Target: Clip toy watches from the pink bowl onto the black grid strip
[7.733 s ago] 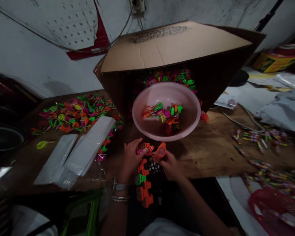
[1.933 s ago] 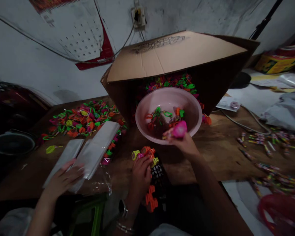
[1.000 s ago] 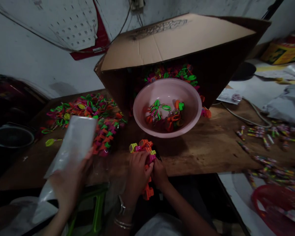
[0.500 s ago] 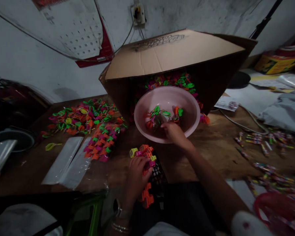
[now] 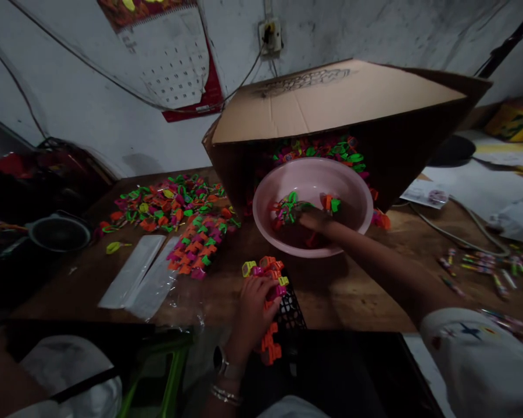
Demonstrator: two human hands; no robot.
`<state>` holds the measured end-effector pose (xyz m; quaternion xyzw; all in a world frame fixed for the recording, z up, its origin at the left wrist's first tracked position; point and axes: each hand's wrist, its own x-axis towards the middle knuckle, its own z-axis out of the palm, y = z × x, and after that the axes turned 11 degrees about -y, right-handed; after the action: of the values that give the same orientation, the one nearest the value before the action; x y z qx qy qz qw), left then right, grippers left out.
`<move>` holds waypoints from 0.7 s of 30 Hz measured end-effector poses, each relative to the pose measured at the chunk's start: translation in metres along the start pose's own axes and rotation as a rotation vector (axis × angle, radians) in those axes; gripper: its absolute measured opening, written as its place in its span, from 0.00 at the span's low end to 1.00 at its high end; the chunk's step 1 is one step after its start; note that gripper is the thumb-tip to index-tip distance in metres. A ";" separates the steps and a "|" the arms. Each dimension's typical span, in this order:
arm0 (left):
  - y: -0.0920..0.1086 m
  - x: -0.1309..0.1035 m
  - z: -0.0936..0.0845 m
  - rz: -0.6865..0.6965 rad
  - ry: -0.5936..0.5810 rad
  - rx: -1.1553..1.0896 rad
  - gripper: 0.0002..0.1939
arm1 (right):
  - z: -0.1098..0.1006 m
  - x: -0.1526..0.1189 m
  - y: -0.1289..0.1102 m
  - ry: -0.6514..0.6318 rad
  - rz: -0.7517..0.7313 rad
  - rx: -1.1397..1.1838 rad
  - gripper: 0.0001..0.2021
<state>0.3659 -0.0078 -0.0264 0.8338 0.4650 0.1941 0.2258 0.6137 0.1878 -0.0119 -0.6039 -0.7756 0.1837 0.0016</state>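
Observation:
My left hand (image 5: 256,302) is closed round a row of orange, pink and yellow plastic pieces (image 5: 271,342), above a black perforated basket (image 5: 291,307) at the table's front edge. My right hand (image 5: 316,222) reaches into a pink basin (image 5: 264,232), beside small green and orange toy pieces (image 5: 287,206). Its fingers are dark and blurred, so what they hold, if anything, cannot be made out. Behind the basin a tilted cardboard box (image 5: 331,104) lies open, with many coloured pieces (image 5: 318,150) inside.
Left of the basin lie a loose pile of coloured pieces (image 5: 165,200), a filled clear bag (image 5: 196,247) and flat plastic bags (image 5: 133,273). Small colourful sticks (image 5: 479,261) are spread at right. Another person's white clothing (image 5: 76,371) shows at lower left, near a green stool (image 5: 174,371).
The view has shifted left, so most things appear further right. My right hand has gone deeper into the basin, towards the pieces. My left hand keeps its hold on the row.

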 end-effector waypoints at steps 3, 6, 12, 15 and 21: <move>0.001 -0.001 -0.004 0.002 -0.014 -0.009 0.14 | -0.007 -0.031 -0.004 0.145 0.043 0.032 0.14; 0.003 -0.001 -0.009 0.017 -0.052 -0.009 0.16 | 0.016 -0.085 -0.020 0.411 -0.014 0.520 0.14; 0.001 0.002 -0.010 0.008 -0.059 0.012 0.15 | 0.140 -0.167 -0.090 0.236 -0.092 1.325 0.15; 0.000 0.001 -0.007 -0.004 -0.045 -0.004 0.15 | 0.180 -0.169 -0.110 0.305 -0.075 1.307 0.14; 0.001 0.000 -0.006 -0.020 -0.012 -0.052 0.14 | 0.191 -0.167 -0.118 0.345 -0.155 0.985 0.08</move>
<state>0.3629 -0.0073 -0.0213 0.8242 0.4664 0.1989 0.2523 0.5056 -0.0467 -0.1200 -0.4939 -0.6281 0.4239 0.4265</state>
